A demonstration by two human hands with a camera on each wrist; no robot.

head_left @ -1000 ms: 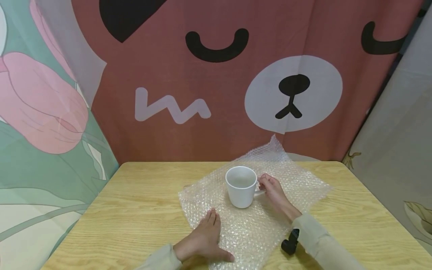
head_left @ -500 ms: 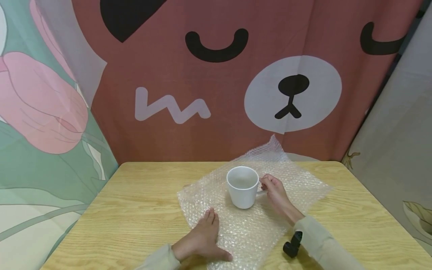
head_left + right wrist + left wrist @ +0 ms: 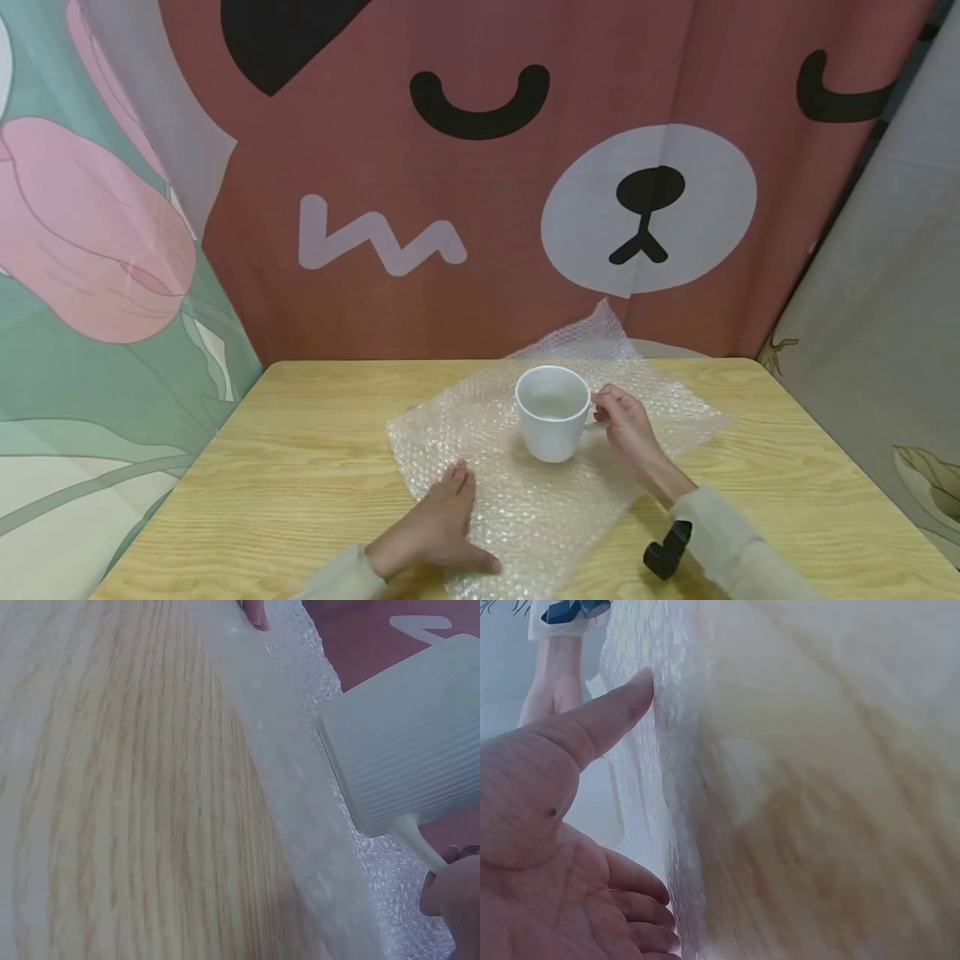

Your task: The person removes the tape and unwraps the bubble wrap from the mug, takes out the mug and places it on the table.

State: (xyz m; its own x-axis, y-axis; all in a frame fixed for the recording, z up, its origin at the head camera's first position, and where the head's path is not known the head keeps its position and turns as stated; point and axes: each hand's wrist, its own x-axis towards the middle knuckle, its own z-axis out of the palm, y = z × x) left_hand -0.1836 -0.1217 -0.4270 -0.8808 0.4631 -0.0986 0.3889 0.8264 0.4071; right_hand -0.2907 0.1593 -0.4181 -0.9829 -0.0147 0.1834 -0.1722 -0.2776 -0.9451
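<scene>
A white mug stands upright close over a sheet of clear bubble wrap on the table. My right hand pinches its handle from the right side. Fine ribs on the mug's side and part of the handle show in the right wrist view, where curled fingertips meet the handle. My left hand lies on the left edge of the wrap, fingers straight and thumb spread out to the side. In the left wrist view its open palm faces the camera beside the wrap's edge.
The wood-grain table extends on both sides of the wrap. The wrap's far corner rises against a curtain with a bear print behind the table. A small black device sits at the right sleeve cuff.
My right hand has carried the mug to the right. The left hand and the bubble wrap have shifted slightly left.
</scene>
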